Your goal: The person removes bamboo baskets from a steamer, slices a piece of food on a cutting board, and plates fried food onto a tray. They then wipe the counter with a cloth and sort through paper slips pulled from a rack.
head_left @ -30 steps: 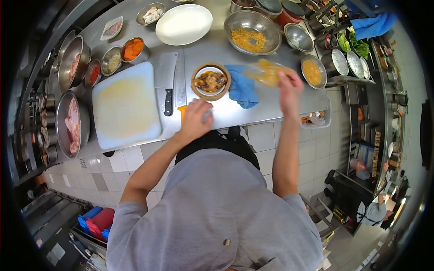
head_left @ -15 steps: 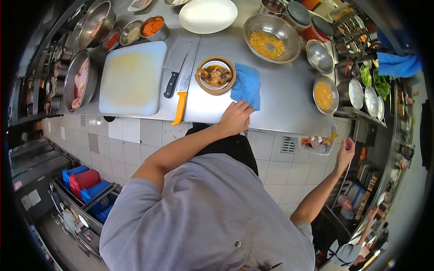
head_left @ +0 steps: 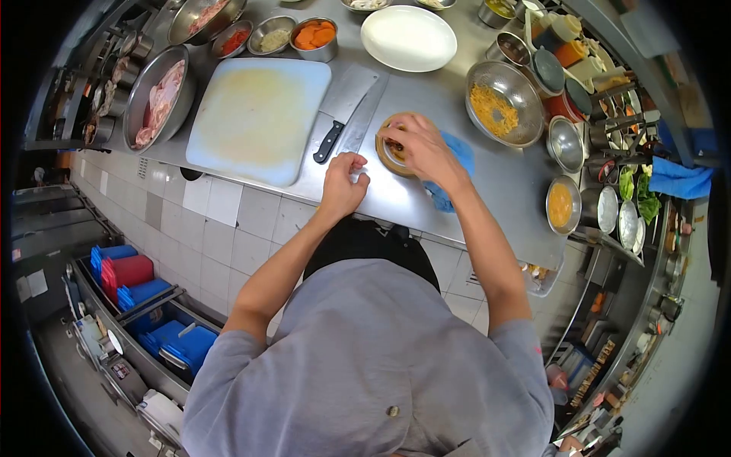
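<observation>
Right hand back from the counter's right end, now over the steamer basket mid-counter, fingers curled on its dish. Left hand loosely closed, empty, at front edge. Next: lift level.

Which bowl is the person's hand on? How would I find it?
Start at the big white cutting board, then pass the cleaver beside it. The round wooden bowl sits next, under the right hand, touching a blue cloth. It's the only wooden one; the others are shiny metal.

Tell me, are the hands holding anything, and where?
The right hand rests on the round wooden steamer basket, fingers at its rim. The left hand is curled; whether it holds anything cannot be told.
</observation>
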Tool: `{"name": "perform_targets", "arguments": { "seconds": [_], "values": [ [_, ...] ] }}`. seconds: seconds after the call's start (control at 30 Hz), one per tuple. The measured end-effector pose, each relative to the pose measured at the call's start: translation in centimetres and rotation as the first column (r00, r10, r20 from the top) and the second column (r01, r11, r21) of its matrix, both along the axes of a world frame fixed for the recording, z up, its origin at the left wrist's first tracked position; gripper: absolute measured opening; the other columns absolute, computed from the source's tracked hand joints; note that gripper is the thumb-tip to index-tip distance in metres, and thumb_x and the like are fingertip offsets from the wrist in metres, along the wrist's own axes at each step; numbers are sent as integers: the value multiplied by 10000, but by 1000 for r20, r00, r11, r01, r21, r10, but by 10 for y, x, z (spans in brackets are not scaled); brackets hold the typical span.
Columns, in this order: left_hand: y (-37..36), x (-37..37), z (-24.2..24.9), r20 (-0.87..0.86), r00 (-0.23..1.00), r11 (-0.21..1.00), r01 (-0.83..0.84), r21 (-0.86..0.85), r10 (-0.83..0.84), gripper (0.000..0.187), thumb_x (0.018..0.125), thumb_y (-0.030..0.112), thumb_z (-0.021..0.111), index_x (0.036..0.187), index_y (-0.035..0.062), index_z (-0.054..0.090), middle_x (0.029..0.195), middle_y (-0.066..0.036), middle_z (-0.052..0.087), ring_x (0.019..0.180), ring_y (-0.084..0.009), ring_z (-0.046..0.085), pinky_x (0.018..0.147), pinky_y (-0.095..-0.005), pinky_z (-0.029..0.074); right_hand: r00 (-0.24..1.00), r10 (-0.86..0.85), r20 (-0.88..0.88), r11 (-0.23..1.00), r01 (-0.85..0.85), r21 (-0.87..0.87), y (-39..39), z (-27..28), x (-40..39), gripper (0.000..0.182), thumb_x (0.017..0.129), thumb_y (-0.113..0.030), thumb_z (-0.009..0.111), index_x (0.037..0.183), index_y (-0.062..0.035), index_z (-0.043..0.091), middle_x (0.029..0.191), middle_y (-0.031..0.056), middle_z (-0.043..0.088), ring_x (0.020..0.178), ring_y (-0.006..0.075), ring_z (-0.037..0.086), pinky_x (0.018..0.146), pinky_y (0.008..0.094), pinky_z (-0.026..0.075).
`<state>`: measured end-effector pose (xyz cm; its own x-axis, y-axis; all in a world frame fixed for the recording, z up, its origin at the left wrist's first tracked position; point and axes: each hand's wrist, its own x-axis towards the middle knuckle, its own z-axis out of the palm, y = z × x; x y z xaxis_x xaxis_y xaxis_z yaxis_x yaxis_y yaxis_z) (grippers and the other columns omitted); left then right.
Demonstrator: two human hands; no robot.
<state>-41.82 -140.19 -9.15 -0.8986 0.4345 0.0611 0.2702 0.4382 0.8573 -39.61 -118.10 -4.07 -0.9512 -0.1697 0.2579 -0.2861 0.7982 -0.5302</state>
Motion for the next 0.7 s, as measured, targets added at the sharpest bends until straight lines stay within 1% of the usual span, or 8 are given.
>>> {"name": "perform_targets", "arguments": {
  "seconds": [0.07, 0.17, 0.33, 0.43, 0.57, 0.63, 0.67, 0.7],
  "values": [
    [1, -8, 0, -16, 1000, 1000, -13, 12, 13, 260, 716, 14, 664, 975, 5, 632, 907, -130, 622, 888, -285, 584, 796, -390, 492, 994, 98, 55, 985, -105, 134, -7, -4, -30, 278, 770, 7, 607, 1005, -91, 718, 1186, 96, 605, 1110, 299, 536, 955, 404, 450],
    [0, -20, 0, -20, 1000, 1000, -13, -14, 13, 259, 714, 18, 666, 971, 9, 636, 915, -133, 624, 896, -297, 582, 807, -396, 490, 979, 166, 115, 946, -192, 261, -2, -7, -53, 271, 749, 5, 602, 960, -105, 732, 1194, 86, 611, 1110, 288, 539, 948, 393, 455],
    [2, -38, -5, 2, 1000, 1000, -2, 11, 2, 247, 717, 28, 669, 961, 11, 639, 933, -133, 634, 922, -308, 583, 816, -415, 488, 976, 118, 184, 954, -163, 253, 13, 0, -55, 253, 706, 8, 615, 915, -86, 722, 1162, 81, 607, 1087, 285, 540, 932, 394, 460],
    [12, -49, -10, -20, 998, 997, 50, -51, -51, 267, 734, 44, 663, 1000, 17, 655, 952, -128, 643, 909, -276, 599, 815, -380, 508, 984, 59, 166, 968, -97, 231, 19, -1, -48, 265, 688, 16, 618, 921, -72, 710, 1144, 85, 603, 1073, 286, 539, 932, 403, 463],
    [31, -63, -16, -25, 993, 989, 113, -95, -116, 262, 743, 90, 685, 992, 9, 681, 959, -142, 665, 911, -280, 627, 824, -370, 516, 984, 9, 180, 977, -47, 207, 33, -3, -37, 289, 696, 13, 617, 962, -60, 702, 1116, 102, 605, 1076, 301, 541, 934, 416, 466],
    [41, -70, -19, 13, 988, 975, 155, -161, -155, 271, 750, 120, 696, 992, -2, 694, 962, -157, 683, 907, -283, 648, 833, -366, 523, 988, -114, 107, 990, 103, 100, 39, -7, -27, 264, 728, 1, 626, 979, -45, 694, 1087, 117, 613, 1074, 317, 550, 934, 423, 464],
    [44, -72, -20, 46, 988, 977, 156, -148, -151, 276, 755, 130, 698, 994, -7, 696, 964, -166, 689, 905, -284, 658, 835, -366, 526, 981, -178, 76, 984, 175, 41, 42, -8, -21, 253, 744, -5, 630, 988, -37, 691, 1072, 125, 617, 1073, 325, 554, 934, 426, 464],
    [46, -75, -21, 77, 986, 978, 157, -136, -147, 282, 759, 141, 700, 996, -13, 699, 965, -174, 695, 903, -285, 667, 838, -367, 529, 944, -300, 135, 954, 301, 14, 46, -8, -12, 234, 761, -17, 643, 990, -29, 687, 1044, 131, 627, 1039, 321, 573, 911, 422, 475]
  ]
}}
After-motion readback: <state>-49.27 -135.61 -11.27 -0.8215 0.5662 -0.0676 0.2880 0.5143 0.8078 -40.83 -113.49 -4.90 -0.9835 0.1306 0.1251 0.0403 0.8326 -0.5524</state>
